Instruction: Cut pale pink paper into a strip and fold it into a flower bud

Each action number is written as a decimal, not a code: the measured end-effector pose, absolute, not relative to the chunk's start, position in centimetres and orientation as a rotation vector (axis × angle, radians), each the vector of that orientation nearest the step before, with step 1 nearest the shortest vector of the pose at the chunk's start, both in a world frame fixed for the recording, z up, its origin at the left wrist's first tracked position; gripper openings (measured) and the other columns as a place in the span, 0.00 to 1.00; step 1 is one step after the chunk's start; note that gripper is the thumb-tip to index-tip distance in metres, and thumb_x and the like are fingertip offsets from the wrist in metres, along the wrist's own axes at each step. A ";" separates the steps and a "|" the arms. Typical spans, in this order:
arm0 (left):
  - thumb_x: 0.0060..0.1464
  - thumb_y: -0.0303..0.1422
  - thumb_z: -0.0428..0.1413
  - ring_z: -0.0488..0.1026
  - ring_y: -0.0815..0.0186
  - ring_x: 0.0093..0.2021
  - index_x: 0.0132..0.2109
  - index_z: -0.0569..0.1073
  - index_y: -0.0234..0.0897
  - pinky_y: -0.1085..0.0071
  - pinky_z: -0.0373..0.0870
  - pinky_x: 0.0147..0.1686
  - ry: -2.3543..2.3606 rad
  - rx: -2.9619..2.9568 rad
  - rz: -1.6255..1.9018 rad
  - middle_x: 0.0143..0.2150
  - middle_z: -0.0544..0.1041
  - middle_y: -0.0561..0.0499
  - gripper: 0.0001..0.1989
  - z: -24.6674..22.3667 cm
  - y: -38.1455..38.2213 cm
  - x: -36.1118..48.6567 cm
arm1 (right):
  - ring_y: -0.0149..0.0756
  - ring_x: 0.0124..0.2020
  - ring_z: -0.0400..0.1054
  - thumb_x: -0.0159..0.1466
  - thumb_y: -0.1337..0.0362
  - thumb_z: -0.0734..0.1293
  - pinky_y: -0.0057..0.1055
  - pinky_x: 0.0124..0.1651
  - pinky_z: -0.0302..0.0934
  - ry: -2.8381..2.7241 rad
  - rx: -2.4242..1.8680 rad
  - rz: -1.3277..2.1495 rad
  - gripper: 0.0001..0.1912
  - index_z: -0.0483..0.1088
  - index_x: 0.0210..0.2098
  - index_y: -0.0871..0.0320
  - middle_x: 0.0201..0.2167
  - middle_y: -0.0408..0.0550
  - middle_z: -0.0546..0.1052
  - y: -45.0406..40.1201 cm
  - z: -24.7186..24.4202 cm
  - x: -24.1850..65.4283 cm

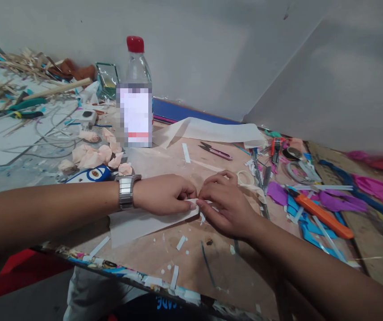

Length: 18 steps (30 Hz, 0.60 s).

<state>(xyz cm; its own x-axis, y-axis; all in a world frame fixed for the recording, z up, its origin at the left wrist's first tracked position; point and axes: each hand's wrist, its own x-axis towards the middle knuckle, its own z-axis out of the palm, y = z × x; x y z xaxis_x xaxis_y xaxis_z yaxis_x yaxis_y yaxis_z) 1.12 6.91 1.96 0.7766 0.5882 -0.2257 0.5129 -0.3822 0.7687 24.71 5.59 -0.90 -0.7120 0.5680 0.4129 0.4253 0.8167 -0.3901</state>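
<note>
A white sheet of paper point(138, 226) lies on the brown board point(188, 254), running beneath my left wrist. My left hand point(166, 194), with a metal watch point(126, 191) at the wrist, pinches the paper's right end between thumb and curled fingers. Touching the same end from the right, my right hand point(226, 203) has its thumb and fingers pressed together on the paper. The fingertips of both hands nearly meet. Small white paper strips point(181, 242) are scattered in front of the hands.
A red-capped bottle point(135, 67) stands behind, partly blurred out. Pink-handled snips point(216, 151) lie beyond the hands, near a long white paper point(218, 130). At right are an orange cutter point(325, 214) and purple scraps point(342, 200). Crumpled peach paper point(91, 156) and pliers point(14, 114) lie left.
</note>
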 end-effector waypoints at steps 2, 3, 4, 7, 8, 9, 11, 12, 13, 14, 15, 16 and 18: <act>0.65 0.39 0.53 0.63 0.74 0.28 0.39 0.77 0.34 0.73 0.53 0.30 0.825 2.049 0.102 0.29 0.74 0.55 0.14 2.1 6.9 1.1 | 0.32 0.43 0.67 0.71 0.65 0.65 0.40 0.58 0.46 -2.475 -0.733 0.364 0.08 0.71 0.35 0.58 0.29 0.41 0.75 5.6 -0.9 24.7; 0.66 0.39 0.53 0.64 0.74 0.28 0.39 0.77 0.34 0.73 0.53 0.30 0.827 2.036 0.102 0.30 0.75 0.54 0.14 2.1 6.8 1.1 | 0.32 0.42 0.67 0.71 0.65 0.65 0.41 0.58 0.46 -2.477 -0.732 0.365 0.08 0.71 0.35 0.58 0.29 0.41 0.75 5.6 -0.9 24.7; 0.66 0.39 0.53 0.65 0.74 0.28 0.39 0.77 0.34 0.73 0.54 0.30 0.829 2.017 0.099 0.31 0.77 0.54 0.14 2.2 6.8 1.1 | 0.32 0.42 0.67 0.71 0.65 0.65 0.41 0.59 0.46 -2.477 -0.729 0.365 0.07 0.71 0.35 0.58 0.29 0.41 0.75 5.6 -0.8 24.7; 0.66 0.38 0.53 0.69 0.74 0.28 0.39 0.78 0.34 0.74 0.57 0.31 0.834 1.948 0.076 0.32 0.81 0.53 0.14 2.3 6.7 1.2 | 0.32 0.42 0.67 0.71 0.66 0.65 0.42 0.59 0.46 -2.473 -0.722 0.361 0.07 0.70 0.35 0.58 0.30 0.41 0.75 5.5 -0.8 24.7; 0.66 0.37 0.53 0.70 0.74 0.28 0.38 0.78 0.34 0.75 0.58 0.32 0.830 1.931 0.067 0.33 0.82 0.53 0.14 2.4 6.7 1.2 | 0.32 0.42 0.67 0.70 0.66 0.66 0.41 0.59 0.46 -2.471 -0.721 0.361 0.06 0.71 0.35 0.58 0.30 0.41 0.75 5.5 -0.8 24.7; 0.67 0.37 0.53 0.71 0.74 0.28 0.38 0.78 0.34 0.75 0.59 0.32 0.823 1.923 0.060 0.33 0.82 0.53 0.14 2.4 6.7 1.2 | 0.32 0.42 0.67 0.70 0.66 0.66 0.41 0.59 0.46 -2.473 -0.722 0.364 0.06 0.71 0.35 0.58 0.30 0.40 0.75 5.5 -0.8 24.7; 0.67 0.39 0.53 0.71 0.74 0.28 0.38 0.78 0.34 0.75 0.59 0.31 0.813 1.932 0.053 0.33 0.83 0.52 0.15 2.4 6.7 1.2 | 0.32 0.42 0.67 0.70 0.64 0.67 0.41 0.58 0.46 -2.477 -0.727 0.377 0.06 0.72 0.36 0.58 0.30 0.40 0.76 5.6 -0.8 24.7; 0.68 0.39 0.53 0.71 0.74 0.27 0.38 0.78 0.34 0.75 0.58 0.31 0.813 1.946 0.051 0.33 0.83 0.52 0.15 2.4 6.7 1.2 | 0.31 0.41 0.67 0.70 0.63 0.68 0.40 0.58 0.46 -2.479 -0.726 0.385 0.06 0.72 0.36 0.57 0.30 0.40 0.76 5.6 -0.8 24.7; 0.68 0.40 0.53 0.70 0.74 0.27 0.38 0.79 0.34 0.75 0.57 0.30 0.817 1.961 0.050 0.32 0.83 0.52 0.16 2.4 6.7 1.2 | 0.31 0.41 0.67 0.71 0.63 0.68 0.40 0.58 0.47 -2.481 -0.725 0.391 0.07 0.72 0.36 0.57 0.30 0.40 0.76 5.6 -0.8 24.7; 0.68 0.40 0.53 0.69 0.74 0.26 0.38 0.79 0.34 0.74 0.57 0.29 0.826 1.972 0.048 0.32 0.82 0.52 0.16 2.4 6.7 1.2 | 0.31 0.41 0.67 0.71 0.63 0.68 0.40 0.58 0.47 -2.484 -0.721 0.393 0.07 0.73 0.36 0.57 0.30 0.39 0.76 5.6 -0.9 24.8; 0.68 0.40 0.53 0.68 0.74 0.26 0.38 0.79 0.34 0.74 0.56 0.29 0.834 1.980 0.045 0.31 0.82 0.52 0.17 2.4 6.7 1.2 | 0.30 0.40 0.68 0.71 0.63 0.68 0.40 0.58 0.47 -2.487 -0.716 0.390 0.06 0.73 0.36 0.57 0.30 0.39 0.76 5.6 -0.9 24.8; 0.68 0.41 0.52 0.68 0.74 0.26 0.38 0.80 0.34 0.74 0.56 0.29 0.841 1.984 0.042 0.31 0.81 0.52 0.18 2.4 6.7 1.2 | 0.30 0.40 0.68 0.71 0.63 0.68 0.40 0.58 0.47 -2.489 -0.712 0.383 0.06 0.73 0.36 0.57 0.30 0.40 0.76 5.6 -0.9 24.8; 0.68 0.43 0.51 0.67 0.74 0.25 0.37 0.80 0.34 0.74 0.55 0.29 0.852 1.987 0.038 0.31 0.81 0.52 0.20 2.5 6.7 1.2 | 0.30 0.40 0.68 0.71 0.64 0.68 0.40 0.59 0.47 -2.487 -0.711 0.360 0.07 0.73 0.36 0.57 0.30 0.40 0.76 5.6 -1.0 24.8</act>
